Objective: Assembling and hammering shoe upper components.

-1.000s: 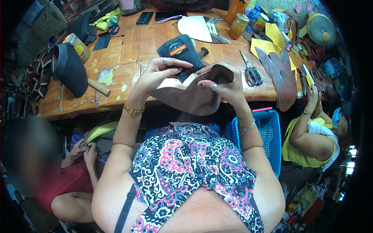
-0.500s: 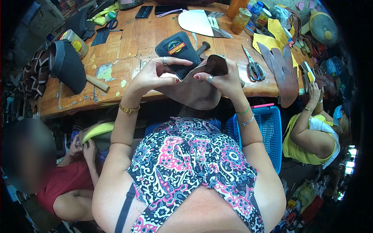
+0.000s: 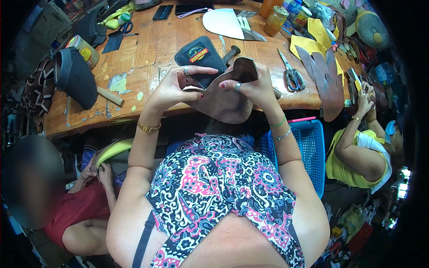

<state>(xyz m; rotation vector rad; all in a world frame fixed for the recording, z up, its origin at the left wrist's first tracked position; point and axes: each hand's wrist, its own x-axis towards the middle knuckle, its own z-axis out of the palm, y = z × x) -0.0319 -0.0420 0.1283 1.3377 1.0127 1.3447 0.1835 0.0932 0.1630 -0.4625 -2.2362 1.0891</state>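
Bold Print, Bright Metal

The person wears a sleeveless cloth top [image 3: 223, 178] crowded with swirling floral shapes in black, white, pink and blue. A plain dark fabric strap [image 3: 144, 239] shows beside its left edge. The left hand [image 3: 170, 88] has a silver-coloured ring [image 3: 186, 70], with a gold-coloured metal wristband [image 3: 149, 128] below. The right hand [image 3: 258, 87] bears another silver-coloured ring [image 3: 237, 86]; a thin green band [image 3: 278, 121] and a silver-coloured bracelet [image 3: 282, 134] circle that wrist. Dark red polish [image 3: 223, 85] coats the thumbnails.

The bright tabletop [image 3: 147, 49] bows with fisheye distortion above shadow; corners fall black.
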